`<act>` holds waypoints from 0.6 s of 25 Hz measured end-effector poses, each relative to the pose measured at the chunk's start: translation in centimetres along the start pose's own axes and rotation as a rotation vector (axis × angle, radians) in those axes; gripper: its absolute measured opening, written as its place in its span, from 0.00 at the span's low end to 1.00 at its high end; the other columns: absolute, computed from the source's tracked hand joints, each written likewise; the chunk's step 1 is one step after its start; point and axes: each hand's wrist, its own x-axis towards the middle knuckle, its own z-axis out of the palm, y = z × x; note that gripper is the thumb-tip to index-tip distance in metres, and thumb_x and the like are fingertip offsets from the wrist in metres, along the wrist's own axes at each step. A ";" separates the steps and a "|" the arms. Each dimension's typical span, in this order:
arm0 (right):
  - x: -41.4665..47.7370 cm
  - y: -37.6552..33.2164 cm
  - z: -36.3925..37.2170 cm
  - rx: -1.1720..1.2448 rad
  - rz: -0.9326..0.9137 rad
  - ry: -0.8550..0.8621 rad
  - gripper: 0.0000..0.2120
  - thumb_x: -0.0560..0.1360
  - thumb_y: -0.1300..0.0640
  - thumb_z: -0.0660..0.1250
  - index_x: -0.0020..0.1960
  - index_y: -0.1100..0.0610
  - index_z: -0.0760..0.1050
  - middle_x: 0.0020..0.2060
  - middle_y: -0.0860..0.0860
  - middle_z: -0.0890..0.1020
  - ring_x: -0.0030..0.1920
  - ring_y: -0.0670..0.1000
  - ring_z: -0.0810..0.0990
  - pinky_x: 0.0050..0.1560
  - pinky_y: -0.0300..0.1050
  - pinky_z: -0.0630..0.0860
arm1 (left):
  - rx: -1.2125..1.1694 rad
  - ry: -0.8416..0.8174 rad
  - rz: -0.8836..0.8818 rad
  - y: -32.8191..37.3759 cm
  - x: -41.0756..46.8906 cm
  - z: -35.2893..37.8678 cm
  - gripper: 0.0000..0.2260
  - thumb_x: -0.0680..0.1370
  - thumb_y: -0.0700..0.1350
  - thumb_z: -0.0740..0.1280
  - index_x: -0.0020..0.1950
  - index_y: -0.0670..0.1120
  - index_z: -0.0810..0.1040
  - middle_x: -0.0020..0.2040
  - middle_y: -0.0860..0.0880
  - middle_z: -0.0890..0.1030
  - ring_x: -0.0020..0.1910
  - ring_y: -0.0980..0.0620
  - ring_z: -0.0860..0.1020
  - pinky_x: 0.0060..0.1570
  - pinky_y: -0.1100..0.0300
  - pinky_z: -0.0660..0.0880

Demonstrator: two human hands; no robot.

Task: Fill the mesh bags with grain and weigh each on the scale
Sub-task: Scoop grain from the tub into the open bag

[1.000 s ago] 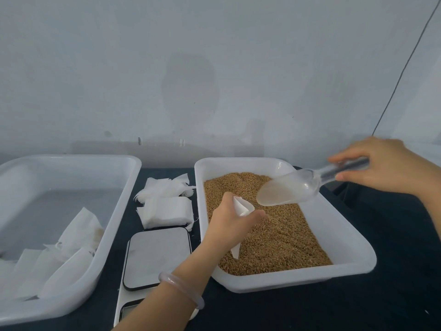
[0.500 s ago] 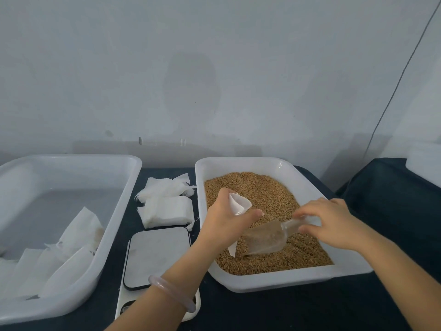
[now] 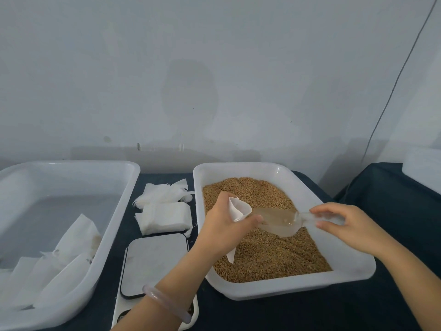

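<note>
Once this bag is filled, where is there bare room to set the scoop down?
Free: the dark table in front of the grain tray, and right of it. The scale platform is bare, but needed for weighing. Crowded: the gap between the trays, taken by the stack of empty bags and the scale.

Dark cloth (image 3: pixel 298 316) covers table; pale wall (image 3: pixel 214 68) behind; thin cable (image 3: pixel 391 91) runs down wall at right.

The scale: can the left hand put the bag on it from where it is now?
Probably yes. The scale lies bare just left of the left hand, which holds the mesh bag over the grain tray. Only the tray's low rim lies between.
</note>
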 end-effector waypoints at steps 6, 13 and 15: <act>0.4 -1.3 -3.8 0.001 -0.033 0.044 0.13 0.71 0.57 0.72 0.48 0.38 0.78 0.48 0.34 0.80 0.52 0.34 0.75 0.56 0.42 0.68 | 0.137 -0.078 -0.034 -0.7 0.2 0.6 0.21 0.69 0.57 0.73 0.54 0.54 0.65 0.47 0.56 0.74 0.42 0.60 0.75 0.31 0.70 0.67; 1.1 -4.7 -6.7 -0.150 -0.183 0.042 0.14 0.69 0.56 0.74 0.47 0.37 0.78 0.45 0.33 0.81 0.50 0.29 0.74 0.51 0.36 0.67 | 0.164 -0.100 -0.041 -1.1 0.5 0.9 0.21 0.70 0.56 0.72 0.55 0.53 0.64 0.47 0.56 0.74 0.41 0.60 0.75 0.32 0.67 0.70; 1.1 -5.7 -6.9 -0.181 -0.225 0.038 0.15 0.69 0.56 0.74 0.46 0.36 0.77 0.45 0.33 0.80 0.50 0.32 0.75 0.51 0.35 0.67 | 0.171 -0.103 -0.037 -1.1 0.5 0.9 0.21 0.70 0.56 0.72 0.55 0.53 0.64 0.47 0.57 0.74 0.41 0.60 0.75 0.31 0.69 0.69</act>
